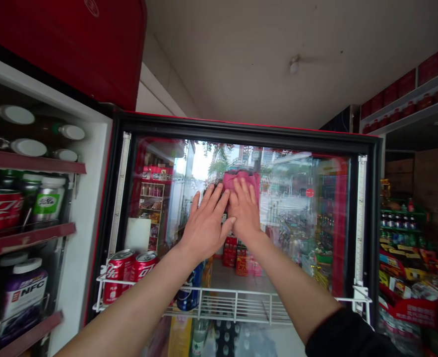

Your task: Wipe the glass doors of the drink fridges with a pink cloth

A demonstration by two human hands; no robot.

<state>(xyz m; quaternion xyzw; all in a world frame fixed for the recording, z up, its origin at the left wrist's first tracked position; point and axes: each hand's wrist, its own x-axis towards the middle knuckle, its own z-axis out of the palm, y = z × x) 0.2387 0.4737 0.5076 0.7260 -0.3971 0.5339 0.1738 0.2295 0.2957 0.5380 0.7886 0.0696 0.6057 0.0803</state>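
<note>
My right hand (245, 213) lies on a pink cloth (256, 184), pressing it against the glass (289, 208) of a fridge door. Part of the cloth is hidden under the fingers. Beside it on the left, my left hand (206, 228) rests on or very close to the glass, fingers stretched out and holding nothing. Its thumb reaches across to the right hand. Below my forearms, a white wire rack (254, 306) runs along the inside of the door. It carries red cans (119, 270) and a blue can (190, 287).
The door's black frame (241, 130) surrounds the glass, with white slotted strips (360, 218) down its sides. At left, the fridge shelves (29, 240) hold bottles and cans. Packaged goods (401, 267) stand on the right. The glass carries reflections of a street and shelves.
</note>
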